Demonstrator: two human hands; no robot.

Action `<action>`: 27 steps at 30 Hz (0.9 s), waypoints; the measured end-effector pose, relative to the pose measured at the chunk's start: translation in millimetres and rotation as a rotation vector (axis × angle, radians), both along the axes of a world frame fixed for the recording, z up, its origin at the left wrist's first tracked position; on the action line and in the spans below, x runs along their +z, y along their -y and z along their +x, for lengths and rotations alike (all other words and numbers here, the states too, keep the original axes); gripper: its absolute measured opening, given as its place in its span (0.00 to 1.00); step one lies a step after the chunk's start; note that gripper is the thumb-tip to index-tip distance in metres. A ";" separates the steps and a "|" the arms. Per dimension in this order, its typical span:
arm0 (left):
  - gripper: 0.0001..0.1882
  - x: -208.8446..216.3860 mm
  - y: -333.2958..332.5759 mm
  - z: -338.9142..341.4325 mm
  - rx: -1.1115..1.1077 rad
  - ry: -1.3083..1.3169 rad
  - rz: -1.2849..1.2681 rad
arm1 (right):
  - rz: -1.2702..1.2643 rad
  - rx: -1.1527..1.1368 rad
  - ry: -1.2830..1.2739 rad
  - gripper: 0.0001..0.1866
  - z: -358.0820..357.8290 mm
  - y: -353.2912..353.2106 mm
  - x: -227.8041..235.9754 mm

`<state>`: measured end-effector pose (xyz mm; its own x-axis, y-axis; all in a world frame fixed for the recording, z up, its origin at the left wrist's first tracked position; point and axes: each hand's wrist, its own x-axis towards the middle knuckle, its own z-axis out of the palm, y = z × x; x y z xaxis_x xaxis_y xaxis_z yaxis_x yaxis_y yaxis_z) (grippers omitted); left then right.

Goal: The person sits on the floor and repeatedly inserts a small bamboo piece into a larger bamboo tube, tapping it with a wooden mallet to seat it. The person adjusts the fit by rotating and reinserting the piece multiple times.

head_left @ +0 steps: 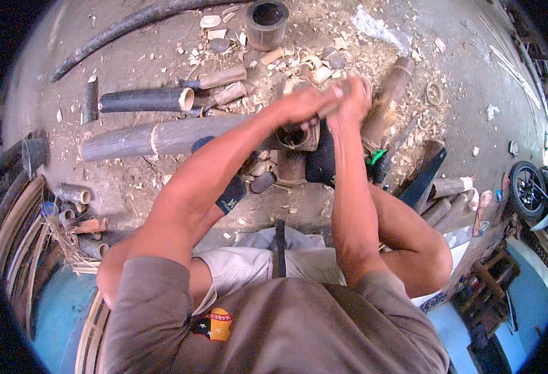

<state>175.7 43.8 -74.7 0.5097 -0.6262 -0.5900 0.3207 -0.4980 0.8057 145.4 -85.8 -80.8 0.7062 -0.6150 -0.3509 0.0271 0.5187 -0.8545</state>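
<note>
The left hand (pixel 307 106) and right hand (pixel 352 103) meet above a hollow rim (pixel 312 142); the fingers look bent inward, but blur hides whether they grasp a tool or each other. The pole (pixel 171 135) runs out to the left of the fingers, its near part passing under the left forearm, and it seems to reach the rim just below them. A short bamboo block (pixel 291 168) sits on the person's side of the fingers, probably as a prop so the work stays off the ground. The dark-clad foot (pixel 321 161) is near the fingers too, perhaps to steady the work. Shavings (pixel 311 62) lie beyond the fingers, out of the way. To their right are a thick bamboo piece (pixel 391 93) and a green-marked tool (pixel 378 157), likely kept within easy reach.
</note>
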 end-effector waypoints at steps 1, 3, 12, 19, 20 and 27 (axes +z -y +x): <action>0.47 -4.0 -4.9 3.5 0.052 0.012 0.014 | 0.114 0.089 -0.003 0.11 22.2 4.5 -23.3; 0.46 -14.1 -25.7 2.1 0.195 0.023 0.056 | 0.208 0.389 -0.090 0.10 44.3 -13.4 -28.9; 0.38 18.7 -24.4 -112.8 1.293 0.259 0.029 | -0.051 1.571 0.248 0.17 41.8 -127.6 2.1; 0.38 19.1 -16.8 -76.2 1.357 -0.206 -0.259 | -0.542 1.597 0.076 0.20 83.9 -112.7 -14.9; 0.39 24.6 -11.4 -54.5 1.386 -0.373 -0.310 | -0.663 1.540 0.023 0.20 90.7 -105.5 -14.2; 0.37 0.2 -14.4 -34.9 0.676 -0.355 -0.166 | -0.451 0.835 -0.279 0.20 61.1 -44.3 -19.2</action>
<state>140.9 58.3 -74.5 0.6102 -0.3409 -0.7152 0.7643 0.0153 0.6447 206.5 -41.4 -100.0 0.9017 -0.0741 -0.4259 -0.4315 -0.0959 -0.8970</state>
